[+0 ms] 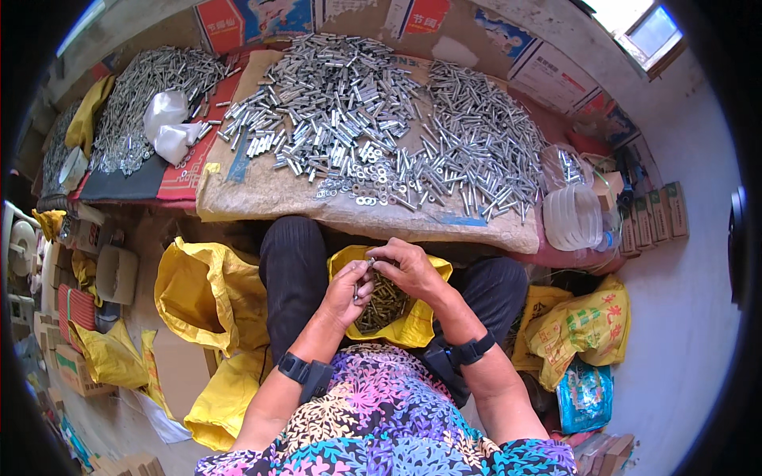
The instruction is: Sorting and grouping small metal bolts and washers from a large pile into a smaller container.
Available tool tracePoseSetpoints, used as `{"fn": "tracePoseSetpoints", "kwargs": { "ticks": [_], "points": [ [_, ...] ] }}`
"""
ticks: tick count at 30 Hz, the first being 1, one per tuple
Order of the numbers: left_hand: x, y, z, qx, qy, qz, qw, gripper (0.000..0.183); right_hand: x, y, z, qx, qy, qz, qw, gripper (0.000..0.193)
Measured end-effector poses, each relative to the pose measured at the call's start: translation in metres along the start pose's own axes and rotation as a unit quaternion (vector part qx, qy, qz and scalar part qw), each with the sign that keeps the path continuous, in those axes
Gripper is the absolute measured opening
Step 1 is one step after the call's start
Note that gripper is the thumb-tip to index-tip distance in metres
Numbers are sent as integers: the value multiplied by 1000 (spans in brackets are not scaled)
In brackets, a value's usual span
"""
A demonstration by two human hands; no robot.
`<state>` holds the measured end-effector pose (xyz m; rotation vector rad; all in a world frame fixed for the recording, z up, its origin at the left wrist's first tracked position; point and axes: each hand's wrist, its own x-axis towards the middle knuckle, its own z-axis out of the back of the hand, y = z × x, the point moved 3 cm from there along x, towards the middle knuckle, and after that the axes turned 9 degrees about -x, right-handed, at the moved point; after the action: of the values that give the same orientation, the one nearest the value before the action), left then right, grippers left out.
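My left hand (352, 287) is closed around a small metal bolt (356, 293), whose shank shows below the fingers. Fingertips of my right hand (406, 266) pinch together against a small metal piece (371, 261) at the top of the left hand; its exact kind is too small to tell. Both hands are over an open yellow sack (425, 329) between my knees. Inside it lie many brass-coloured bolts (386, 308). On the bench ahead are heaps of silver metal sleeves (333, 95), longer silver bolts (484, 135) and loose flat washers (369, 176) near the front edge.
Brown sacking (262, 202) covers the bench. Clear plastic tubs (571, 218) and small boxes (675, 208) stand at its right end. Another open yellow sack (194, 289) stands left of my leg; a filled yellow bag (579, 325) sits at right. More metal parts (131, 119) lie far left.
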<state>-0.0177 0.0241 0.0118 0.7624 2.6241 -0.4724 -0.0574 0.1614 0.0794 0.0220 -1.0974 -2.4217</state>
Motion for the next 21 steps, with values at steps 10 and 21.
{"fn": "tracePoseSetpoints", "kwargs": {
  "ticks": [10, 21],
  "points": [
    [4, 6, 1, 57, 9, 2, 998, 12, -6, -2, -4, -91, 14, -74, 993, 21],
    [18, 31, -1, 122, -66, -16, 990, 8, 12, 9, -44, 98, -159, -63, 980, 33]
  ]
}}
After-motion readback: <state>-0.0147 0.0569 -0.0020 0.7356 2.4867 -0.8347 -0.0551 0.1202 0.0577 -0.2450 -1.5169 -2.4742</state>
